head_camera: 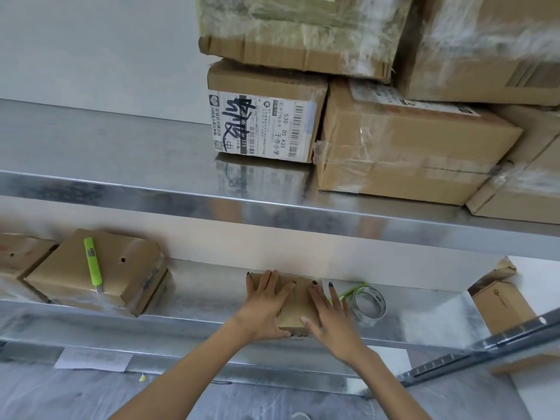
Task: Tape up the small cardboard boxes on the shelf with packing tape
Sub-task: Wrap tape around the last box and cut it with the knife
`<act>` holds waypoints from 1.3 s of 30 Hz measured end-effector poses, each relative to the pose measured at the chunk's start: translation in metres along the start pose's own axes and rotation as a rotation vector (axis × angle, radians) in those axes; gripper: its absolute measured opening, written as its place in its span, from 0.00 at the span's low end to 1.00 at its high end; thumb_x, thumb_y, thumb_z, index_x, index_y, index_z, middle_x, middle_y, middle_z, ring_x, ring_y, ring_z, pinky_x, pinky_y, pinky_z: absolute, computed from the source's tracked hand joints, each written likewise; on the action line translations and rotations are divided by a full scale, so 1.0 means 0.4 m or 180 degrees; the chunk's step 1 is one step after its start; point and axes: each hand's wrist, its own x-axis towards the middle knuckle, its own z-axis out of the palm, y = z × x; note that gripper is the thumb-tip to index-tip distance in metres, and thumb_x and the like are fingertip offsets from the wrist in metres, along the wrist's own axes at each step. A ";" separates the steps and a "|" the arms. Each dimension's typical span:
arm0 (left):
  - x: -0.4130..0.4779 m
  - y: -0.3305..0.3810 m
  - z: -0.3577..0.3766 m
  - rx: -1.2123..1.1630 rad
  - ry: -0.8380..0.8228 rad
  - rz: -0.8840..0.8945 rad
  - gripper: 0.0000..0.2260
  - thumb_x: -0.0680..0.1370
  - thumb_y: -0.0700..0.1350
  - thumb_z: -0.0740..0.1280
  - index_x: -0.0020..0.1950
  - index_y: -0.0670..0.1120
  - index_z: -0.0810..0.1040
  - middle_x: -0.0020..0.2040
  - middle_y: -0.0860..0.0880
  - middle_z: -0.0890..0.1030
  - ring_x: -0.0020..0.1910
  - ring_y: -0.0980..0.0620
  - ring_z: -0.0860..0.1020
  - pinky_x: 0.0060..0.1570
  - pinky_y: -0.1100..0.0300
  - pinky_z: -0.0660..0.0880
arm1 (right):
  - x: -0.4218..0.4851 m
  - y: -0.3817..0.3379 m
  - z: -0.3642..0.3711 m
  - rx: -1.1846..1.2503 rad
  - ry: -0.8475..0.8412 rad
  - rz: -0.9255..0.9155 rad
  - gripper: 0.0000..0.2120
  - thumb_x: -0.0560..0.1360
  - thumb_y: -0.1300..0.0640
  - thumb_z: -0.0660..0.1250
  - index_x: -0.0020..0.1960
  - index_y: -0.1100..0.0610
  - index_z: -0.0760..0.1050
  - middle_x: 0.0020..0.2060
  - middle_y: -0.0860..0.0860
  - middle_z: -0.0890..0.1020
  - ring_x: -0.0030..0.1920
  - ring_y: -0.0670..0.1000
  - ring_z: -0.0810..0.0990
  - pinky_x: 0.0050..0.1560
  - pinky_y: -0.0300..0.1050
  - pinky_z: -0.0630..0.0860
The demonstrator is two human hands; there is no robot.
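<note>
- The left hand and right hand lie flat with straight fingers, pressing the small box on the lower shelf; neither grips anything.
- The tape roll lies just beside the box at three o'clock (idle).
- At nine o'clock, the far box looks taped, with a green cutter on top; I cannot tell if the pressed box has tape.

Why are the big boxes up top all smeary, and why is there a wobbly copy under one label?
Head view: the top-right boxes are blurred, probably camera motion; the shiny metal shelf mirrors the labelled box; the wide lens bends shelf edges.
</note>
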 end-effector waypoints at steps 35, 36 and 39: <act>-0.041 -0.011 -0.036 -0.3311 0.0768 -0.1892 0.44 0.75 0.67 0.62 0.79 0.45 0.45 0.79 0.44 0.51 0.78 0.45 0.52 0.74 0.50 0.52 | -0.007 -0.070 -0.056 0.2332 0.0117 0.0439 0.20 0.80 0.53 0.59 0.72 0.50 0.66 0.72 0.45 0.66 0.75 0.47 0.53 0.66 0.30 0.51; -0.049 -0.010 -0.029 -0.3943 0.0632 -0.2130 0.41 0.77 0.63 0.62 0.79 0.42 0.47 0.77 0.41 0.56 0.76 0.43 0.57 0.73 0.51 0.57 | -0.011 -0.072 -0.050 0.2473 0.0235 0.0482 0.18 0.80 0.56 0.60 0.70 0.52 0.68 0.69 0.45 0.69 0.74 0.47 0.60 0.64 0.26 0.54; -0.071 -0.012 -0.038 -0.4408 0.0615 -0.2335 0.25 0.81 0.53 0.61 0.71 0.38 0.64 0.68 0.39 0.72 0.66 0.42 0.71 0.65 0.53 0.68 | -0.034 -0.094 -0.050 0.2684 0.0572 0.0577 0.19 0.78 0.63 0.62 0.69 0.56 0.68 0.65 0.46 0.73 0.69 0.48 0.68 0.56 0.18 0.60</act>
